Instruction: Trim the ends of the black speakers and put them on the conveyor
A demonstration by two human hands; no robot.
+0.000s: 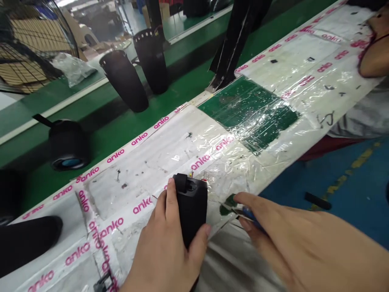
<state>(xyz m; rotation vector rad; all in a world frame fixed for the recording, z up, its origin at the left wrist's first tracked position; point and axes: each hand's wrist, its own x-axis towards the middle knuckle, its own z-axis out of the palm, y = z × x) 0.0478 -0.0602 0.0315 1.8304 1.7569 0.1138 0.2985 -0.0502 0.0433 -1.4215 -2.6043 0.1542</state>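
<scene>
My left hand (170,239) is wrapped round a black speaker housing (193,211), with the thumb on its near right side and the fingers along its left. A short black strap piece crosses the housing's top end, and small coloured wire ends peek out just beyond it. My right hand (267,231) pinches a slim blue-handled tool (251,215) with a pointed metal tip. The tip lies over a small dark green patch (227,204) at the bench edge, to the right of the housing and apart from it. The fingers hide most of the tool's handle.
Two black perforated-rim cylinders (124,81) stand on the green belt (170,105) beyond the tape-covered bench (152,162). A round black speaker (68,142) sits further left. Another black housing (27,241) lies at the near left. Another person's arm (375,56) rests at the far right.
</scene>
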